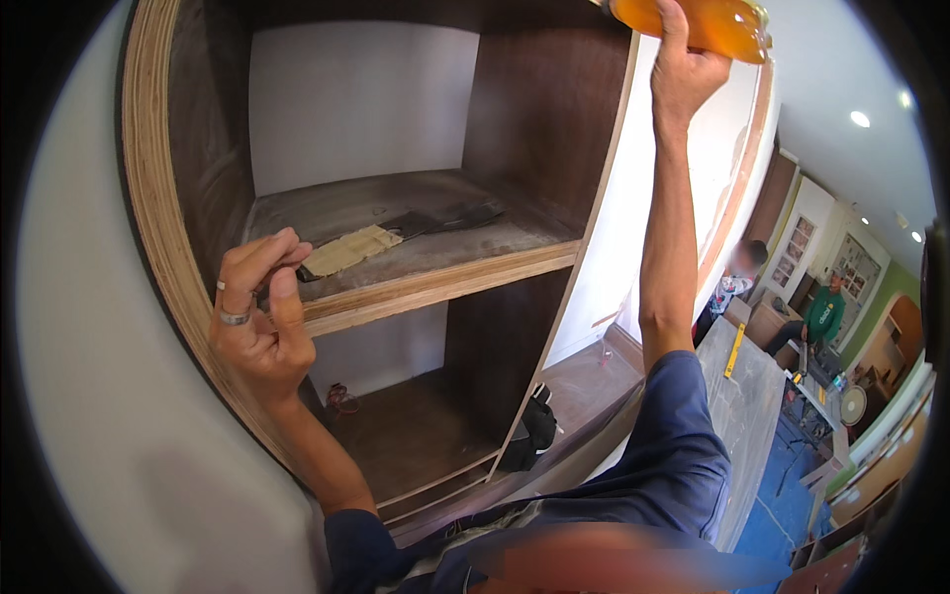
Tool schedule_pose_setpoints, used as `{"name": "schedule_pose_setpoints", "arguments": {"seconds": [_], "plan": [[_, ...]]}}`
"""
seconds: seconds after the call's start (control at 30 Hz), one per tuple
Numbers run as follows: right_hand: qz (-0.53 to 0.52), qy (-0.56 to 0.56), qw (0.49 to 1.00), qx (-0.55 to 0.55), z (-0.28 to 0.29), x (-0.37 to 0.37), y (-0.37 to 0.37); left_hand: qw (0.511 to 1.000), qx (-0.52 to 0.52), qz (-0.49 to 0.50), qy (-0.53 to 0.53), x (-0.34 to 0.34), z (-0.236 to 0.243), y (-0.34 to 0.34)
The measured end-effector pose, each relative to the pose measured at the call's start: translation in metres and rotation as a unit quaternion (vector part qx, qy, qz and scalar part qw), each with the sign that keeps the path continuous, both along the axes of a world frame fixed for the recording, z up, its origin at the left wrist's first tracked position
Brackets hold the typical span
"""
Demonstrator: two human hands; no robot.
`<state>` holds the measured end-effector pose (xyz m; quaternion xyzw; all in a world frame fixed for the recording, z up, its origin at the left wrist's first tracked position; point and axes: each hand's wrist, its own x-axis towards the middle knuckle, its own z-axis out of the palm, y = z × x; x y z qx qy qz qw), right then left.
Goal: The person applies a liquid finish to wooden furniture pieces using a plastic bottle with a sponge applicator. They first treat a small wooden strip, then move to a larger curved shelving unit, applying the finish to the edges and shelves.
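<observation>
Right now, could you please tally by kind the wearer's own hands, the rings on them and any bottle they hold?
Left hand and right hand: 2
Rings: 2, both on the left hand
Amber bottle: 1, in the right hand
Total: 5

We see amber in the bottle [708, 28] at one o'clock and tan on the sheet [354, 249] at ten, over a dark brown shelf [307, 206] whose pale edge [445, 285] is finely striped. Towards four o'clock we find a navy sleeve [685, 436] and blue floor [777, 500]; at three, a yellow bar [735, 350] and a green shirt [823, 317].
</observation>
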<state>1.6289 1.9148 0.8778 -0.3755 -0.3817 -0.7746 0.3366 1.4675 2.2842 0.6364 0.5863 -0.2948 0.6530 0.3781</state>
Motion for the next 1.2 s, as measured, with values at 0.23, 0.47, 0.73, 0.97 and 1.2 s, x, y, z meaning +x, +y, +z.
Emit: {"name": "schedule_pose_setpoints", "arguments": {"seconds": [0.23, 0.47, 0.73, 0.97, 1.2], "plan": [[0.064, -0.039, 0.997, -0.019, -0.001, 0.008, 0.002, 1.0, -0.018, -0.005, 0.0, 0.001, -0.001, 0.0], [0.085, -0.031, 0.996, -0.003, -0.005, 0.006, 0.003, 1.0, -0.011, 0.011, -0.005, -0.001, -0.001, 0.0], [0.026, -0.007, 1.0, 0.017, -0.004, 0.004, -0.004, 1.0, -0.017, -0.005, 0.002, -0.001, -0.001, 0.0], [0.066, 0.009, 0.997, 0.037, 0.01, -0.006, -0.037, 1.0, -0.009, -0.013, -0.011, 0.003, -0.001, 0.002], [0.231, 0.096, 0.966, -0.06, 0.025, 0.004, -0.043, 0.999, -0.011, -0.023, -0.019, 0.006, -0.003, 0.003]]}}
